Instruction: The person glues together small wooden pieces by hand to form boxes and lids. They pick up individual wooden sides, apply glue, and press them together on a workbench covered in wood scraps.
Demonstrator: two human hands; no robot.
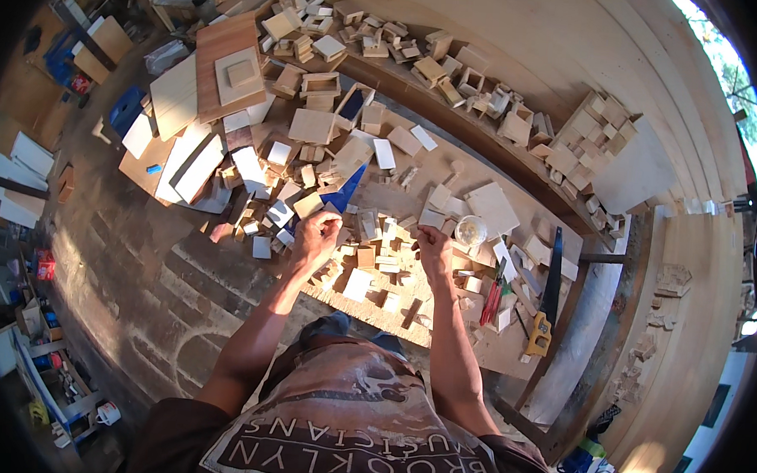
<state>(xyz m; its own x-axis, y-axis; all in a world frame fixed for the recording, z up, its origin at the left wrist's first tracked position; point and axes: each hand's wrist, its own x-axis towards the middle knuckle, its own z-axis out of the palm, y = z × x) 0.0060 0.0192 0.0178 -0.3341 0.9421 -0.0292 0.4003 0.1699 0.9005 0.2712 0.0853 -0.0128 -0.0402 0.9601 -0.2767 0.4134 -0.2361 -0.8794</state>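
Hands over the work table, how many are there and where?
2: the left hand, just below the blue triangular piece in the picture, and the right hand, left of the clear round tub. No others show.

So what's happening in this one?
The person's bare left hand and right hand are apart over a worktable crowded with small wooden blocks. Both hands have their fingers drawn together; whether either pinches something small is unclear. A clear round tub sits near the right hand, with a red-handled tool and a yellow-handled saw farther right.
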